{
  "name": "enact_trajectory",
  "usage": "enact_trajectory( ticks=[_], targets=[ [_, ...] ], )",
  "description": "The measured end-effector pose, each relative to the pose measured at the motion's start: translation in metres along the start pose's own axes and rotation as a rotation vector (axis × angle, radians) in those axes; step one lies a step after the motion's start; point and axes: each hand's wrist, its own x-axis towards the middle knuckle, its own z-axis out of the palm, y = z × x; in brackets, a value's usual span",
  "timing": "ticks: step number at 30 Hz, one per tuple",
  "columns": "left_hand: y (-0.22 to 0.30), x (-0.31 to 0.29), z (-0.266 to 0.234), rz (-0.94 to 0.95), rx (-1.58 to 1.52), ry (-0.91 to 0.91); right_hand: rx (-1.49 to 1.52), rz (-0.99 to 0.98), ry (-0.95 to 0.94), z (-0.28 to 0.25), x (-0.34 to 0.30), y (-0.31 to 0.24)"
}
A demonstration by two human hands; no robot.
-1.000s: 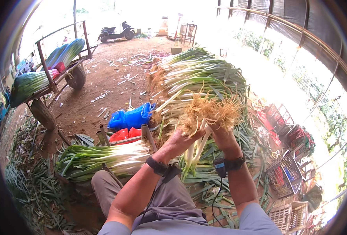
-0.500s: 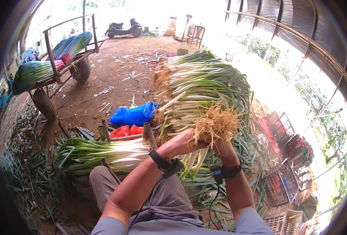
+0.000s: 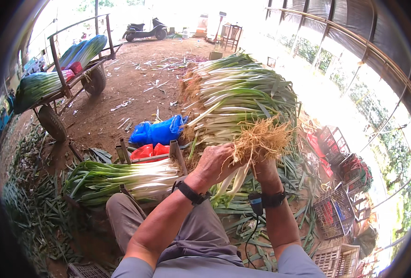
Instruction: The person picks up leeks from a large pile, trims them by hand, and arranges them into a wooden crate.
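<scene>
Both my hands hold a small bunch of leeks (image 3: 237, 172) upright in front of me, its tangled pale roots (image 3: 262, 137) pointing up. My left hand (image 3: 216, 163) grips the white stalks from the left, and my right hand (image 3: 261, 163) closes on them from the right, just under the roots. Behind the bunch rises a big stack of leeks (image 3: 240, 99) with white stems and green tops. Another leek bundle (image 3: 122, 180) lies in a wooden rack (image 3: 175, 153) by my left knee. Each wrist wears a dark band.
A blue plastic bag (image 3: 159, 130) and a red bag (image 3: 151, 151) lie behind the rack. A cart (image 3: 71, 83) loaded with leeks stands at far left. Plastic crates (image 3: 337, 208) sit on the right. Green trimmings (image 3: 27, 204) cover the ground at left. A scooter (image 3: 145, 30) is parked far back.
The root end of the bunch has risen slightly toward the big stack. My view has tipped a little; both hands keep their grip.
</scene>
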Motion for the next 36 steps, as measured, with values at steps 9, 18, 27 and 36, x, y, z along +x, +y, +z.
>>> enact_trajectory(
  ticks=[9,18,27,36],
  targets=[
    [0.001,0.004,0.033,0.041,-0.094,0.393,-0.152,-0.115,0.090,0.006,0.020,-0.008],
    [0.001,0.014,0.033,-0.147,-0.224,0.303,-0.243,-0.147,0.134,0.009,0.021,-0.016],
    [0.012,0.026,0.005,-0.030,0.435,0.363,-0.437,-0.005,-0.010,0.004,-0.012,-0.001],
    [0.020,0.032,-0.013,0.067,0.332,0.171,0.134,0.238,0.092,0.009,-0.016,0.005]
  ],
)
